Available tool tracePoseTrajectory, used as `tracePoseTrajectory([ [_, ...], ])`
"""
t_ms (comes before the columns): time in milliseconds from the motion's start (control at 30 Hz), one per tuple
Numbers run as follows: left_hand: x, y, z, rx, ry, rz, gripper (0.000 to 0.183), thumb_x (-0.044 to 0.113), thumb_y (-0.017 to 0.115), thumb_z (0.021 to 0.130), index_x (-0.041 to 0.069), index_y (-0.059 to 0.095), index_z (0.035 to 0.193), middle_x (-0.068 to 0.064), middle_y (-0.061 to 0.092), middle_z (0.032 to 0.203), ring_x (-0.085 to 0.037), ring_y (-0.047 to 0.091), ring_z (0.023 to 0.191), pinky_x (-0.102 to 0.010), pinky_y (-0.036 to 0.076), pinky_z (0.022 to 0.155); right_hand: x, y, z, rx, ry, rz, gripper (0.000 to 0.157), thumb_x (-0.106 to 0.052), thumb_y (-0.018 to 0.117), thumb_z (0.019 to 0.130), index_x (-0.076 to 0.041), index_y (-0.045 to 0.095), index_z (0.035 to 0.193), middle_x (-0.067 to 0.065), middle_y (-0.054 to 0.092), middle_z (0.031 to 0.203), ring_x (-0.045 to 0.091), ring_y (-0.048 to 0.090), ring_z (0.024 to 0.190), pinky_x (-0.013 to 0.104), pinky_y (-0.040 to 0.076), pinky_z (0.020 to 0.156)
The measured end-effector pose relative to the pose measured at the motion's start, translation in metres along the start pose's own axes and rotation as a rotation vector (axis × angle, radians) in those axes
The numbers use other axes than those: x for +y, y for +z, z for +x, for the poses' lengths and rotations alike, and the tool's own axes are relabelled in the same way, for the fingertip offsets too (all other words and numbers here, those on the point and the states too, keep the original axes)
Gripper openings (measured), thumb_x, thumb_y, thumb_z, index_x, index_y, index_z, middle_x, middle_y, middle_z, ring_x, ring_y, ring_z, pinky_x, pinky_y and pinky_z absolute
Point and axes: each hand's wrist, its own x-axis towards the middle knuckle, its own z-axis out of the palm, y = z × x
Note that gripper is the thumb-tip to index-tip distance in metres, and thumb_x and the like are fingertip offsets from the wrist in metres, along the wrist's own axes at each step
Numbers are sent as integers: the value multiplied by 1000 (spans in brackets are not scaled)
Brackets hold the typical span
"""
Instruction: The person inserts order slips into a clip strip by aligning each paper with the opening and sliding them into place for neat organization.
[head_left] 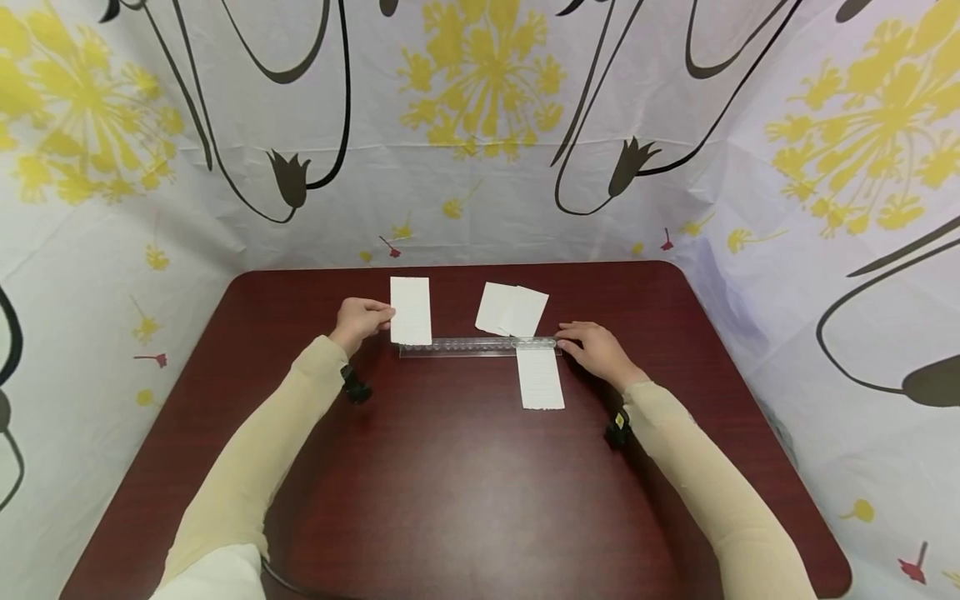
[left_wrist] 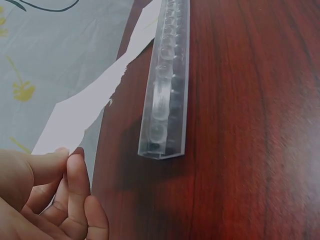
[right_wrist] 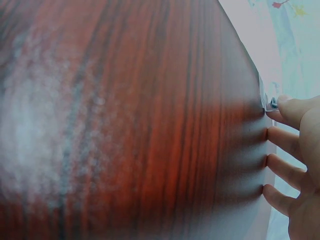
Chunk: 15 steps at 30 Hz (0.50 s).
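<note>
My left hand (head_left: 362,323) pinches a white paper slip (head_left: 411,310) by its left side, thumb against fingers. In the left wrist view this slip (left_wrist: 75,122) has a ragged torn edge. Its lower end overlaps the left end of a long clear plastic ruler (head_left: 472,347), a raised bar with rounded bumps along it. At the ruler's right end, my right hand (head_left: 596,346) grips the tip between thumb and index finger, its other fingertips down at the table. Another ruled paper slip (head_left: 540,379) sticks out from the ruler's near side, with a ragged bottom edge.
Just behind the ruler lie overlapping white papers (head_left: 497,308). Everything stands on a dark red wooden table (head_left: 465,483) with rounded corners. A patterned white cloth (head_left: 480,200) hangs behind and at both sides. A dark cable (head_left: 281,583) runs by the left sleeve.
</note>
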Motion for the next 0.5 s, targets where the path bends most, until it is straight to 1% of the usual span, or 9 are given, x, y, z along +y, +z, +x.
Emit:
tracePoseTrajectory([
  [100, -4, -4, -3, -11, -9, 0, 34, 20, 66, 95, -3, 67, 121, -20, 66, 124, -10, 67, 79, -43, 55, 98, 1, 1, 0, 11, -14, -9, 37, -25, 58, 100, -3, 65, 129, 16, 57, 143, 38, 48, 137, 56, 37, 115],
  [233, -12, -10, -7, -10, -9, 31, 35, 22, 66, 95, -2, 67, 121, -19, 67, 121, -3, 63, 71, -42, 56, 96, 2, 1, -1, 21, -34, -20, 36, -23, 58, 100, -2, 66, 128, 17, 58, 142, 39, 49, 136, 56, 38, 114],
  [367, -21, -15, -12, -7, -10, 61, 36, 24, 66, 95, -1, 67, 121, -14, 68, 115, -5, 64, 74, -40, 57, 94, 2, 1, 0, 16, -22, -14, 36, -25, 58, 100, -3, 66, 129, 16, 58, 143, 38, 49, 137, 56, 37, 115],
  [500, -27, -22, -18, -17, -18, 64, 38, 24, 67, 95, -2, 67, 122, -9, 70, 107, -5, 66, 75, -35, 59, 89, 3, 2, 0, 6, -3, -1, 39, -28, 58, 100, -4, 65, 130, 14, 57, 144, 36, 48, 138, 55, 36, 116],
])
